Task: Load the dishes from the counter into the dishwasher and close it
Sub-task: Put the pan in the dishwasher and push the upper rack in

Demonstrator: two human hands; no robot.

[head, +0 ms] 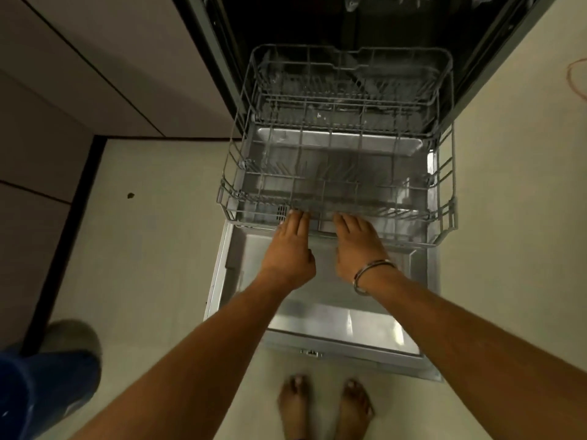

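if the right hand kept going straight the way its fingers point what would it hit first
The right hand already touches the lower rack at its front rim, so it meets that rim first.

1. No readable text, brand, number or sign is showing anywhere in the head view.
2. The dishwasher door [320, 315] is lying open, and its steel inner face is carrying no legible label.
3. A small metal latch [311, 353] on the door's near edge is perhaps bearing a mark, but it is appearing too small and blurred to read.
4. A faint reddish curved line [576, 78] is showing on the floor at the right edge; it is forming no legible character.
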